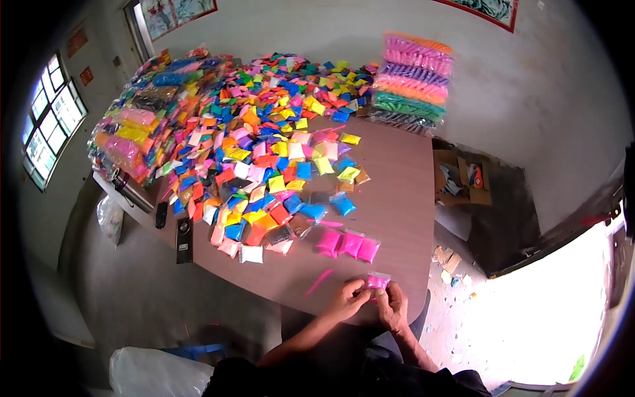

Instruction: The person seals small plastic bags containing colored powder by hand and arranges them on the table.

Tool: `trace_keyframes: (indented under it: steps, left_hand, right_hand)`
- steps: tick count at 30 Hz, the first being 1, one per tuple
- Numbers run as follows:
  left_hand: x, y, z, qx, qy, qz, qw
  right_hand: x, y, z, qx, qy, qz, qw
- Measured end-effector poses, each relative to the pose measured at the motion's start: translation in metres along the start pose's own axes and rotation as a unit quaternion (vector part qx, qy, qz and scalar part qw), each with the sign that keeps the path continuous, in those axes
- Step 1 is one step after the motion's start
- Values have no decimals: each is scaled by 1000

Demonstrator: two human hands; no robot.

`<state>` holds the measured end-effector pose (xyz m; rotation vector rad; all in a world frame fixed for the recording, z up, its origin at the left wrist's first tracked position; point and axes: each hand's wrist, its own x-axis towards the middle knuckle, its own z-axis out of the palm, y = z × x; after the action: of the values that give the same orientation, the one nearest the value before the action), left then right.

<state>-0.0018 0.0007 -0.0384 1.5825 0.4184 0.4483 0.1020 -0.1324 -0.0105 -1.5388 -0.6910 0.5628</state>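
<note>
Near the front edge of the table, a small clear packet with bright pink contents is pinched between my two hands. My left hand grips its left side with thumb and bent fingers. On its right side, my right hand is closed, with the thumb over the lower part. Just beyond lie several bright pink packets, side by side. A thin pink strip rests on the tabletop to the left of my hands.
Many small coloured packets cover the brown table. Bulk bags are heaped at the far left; bagged coloured bundles are stacked at the back. A metal flask and a dark phone-like object sit at the left edge.
</note>
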Motion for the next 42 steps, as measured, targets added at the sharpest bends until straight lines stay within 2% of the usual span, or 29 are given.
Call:
trace_keyframes:
  steps: [2,6,8,10,12,15,20,22,24,26,28,32,34,38,40,42]
  left_hand:
    - [-4,9,2,-48,22,-8,999]
    - [-3,8,4,-88,-13,-33,995]
    - [-2,32,1,-110,-38,-67,991]
    - [0,42,-1,-78,-47,-78,993]
    - [-1,36,-4,-46,-56,-90,993]
    - [0,16,-5,-69,-30,-55,996]
    - [1,19,-8,-47,-49,-73,995]
    - [1,26,-6,-20,-53,-87,995]
    - [2,34,-2,-131,-51,-84,986]
    - [3,24,-7,-129,-61,-88,986]
    - [3,18,-8,-84,-59,-59,993]
    - [-2,3,-5,-80,-14,-63,995]
    - [-1,-1,-7,1,-31,-30,999]
    - [0,25,-7,10,-59,-58,997]
    - [2,31,-3,-80,-34,-65,994]
    - [3,22,-4,-75,-30,-65,995]
  right_hand:
    - [0,4,-1,-1,2,10,1000]
    - [-1,2,-3,22,14,11,1000]
    - [1,1,-5,30,25,18,999]
    - [1,2,-5,94,34,47,994]
    - [2,1,-1,96,39,33,994]
    - [3,-7,2,98,38,15,994]
    - [3,-4,-1,96,27,-12,995]
    - [2,2,0,89,58,-14,994]
    - [1,2,-1,92,48,-1,995]
    - [2,1,1,79,48,-23,995]
    - [2,-2,1,83,36,-18,996]
    - [3,-6,1,100,28,4,995]
    - [1,0,-1,105,27,14,994]
    - [2,-10,0,115,46,40,992]
    - [1,4,-1,86,41,8,995]
    - [1,5,0,58,36,-22,997]
